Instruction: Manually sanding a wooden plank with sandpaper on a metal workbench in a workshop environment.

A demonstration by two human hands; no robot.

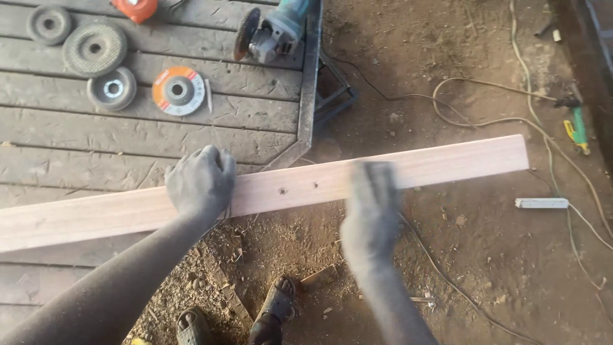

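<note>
A long pale wooden plank (447,163) lies across the corner of a dark plank workbench (128,137) and juts out over the dirt ground. Two small holes show near its middle. My left hand (201,182) presses down on the plank at the bench's edge, fingers curled over its far side. My right hand (371,204) rests on the plank further right and is blurred with motion; something flat may be under its palm, but I cannot make it out.
On the bench lie several grinding discs (96,48), one orange-labelled disc (179,91), and an angle grinder (271,32) at the far edge. Cables (485,121), a white power strip (541,203) and a green-yellow tool (578,131) lie on the dirt. My sandalled feet (274,310) are below.
</note>
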